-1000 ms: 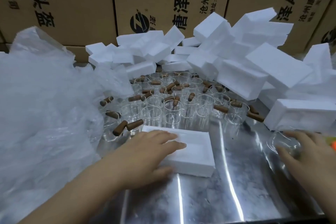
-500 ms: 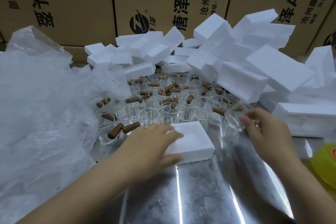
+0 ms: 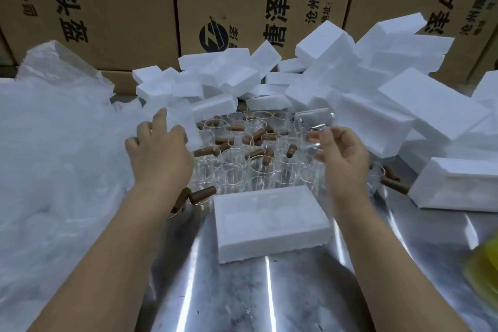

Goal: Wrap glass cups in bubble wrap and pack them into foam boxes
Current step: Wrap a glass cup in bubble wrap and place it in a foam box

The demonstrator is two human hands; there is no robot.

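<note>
Glass cup (image 3: pixel 314 127) (clear, and hard to outline against the glassware behind it): held in the air above the other cups by the right hand (image 3: pixel 345 162). That hand's fingers (image 3: pixel 323 133) are curled round the cup.

Left hand (image 3: pixel 159 159): fingers (image 3: pixel 159 117) are spread and bent at the edge of the bubble wrap (image 3: pixel 67 156), where a loose flap stands up beside the cups. It cannot be told whether they pinch the flap or only touch it. The wrap lies in a large crumpled heap over the left part of the desk (image 3: pixel 242 294).

Between and below the two hands, a block of glass cups (image 3: pixel 231 175) stands upright on the desk, packed close together. Brown cylindrical pieces (image 3: pixel 258 133) lie across and among them, and two more lie at the block's near left corner, by the left forearm.

Just in front of the cups, one foam box (image 3: pixel 269 221) lies flat on the bare metal, shallow recess upward, between the two forearms.

Behind the cups and to the right, white foam boxes (image 3: pixel 350 83) are heaped at all angles. Another (image 3: pixel 458 186) sits apart at the right, resting on the desk.

Printed cardboard cartons (image 3: pixel 113 8) form the back wall. A yellow object (image 3: pixel 485 267) shows at the right edge (blurred, not identifiable).
</note>
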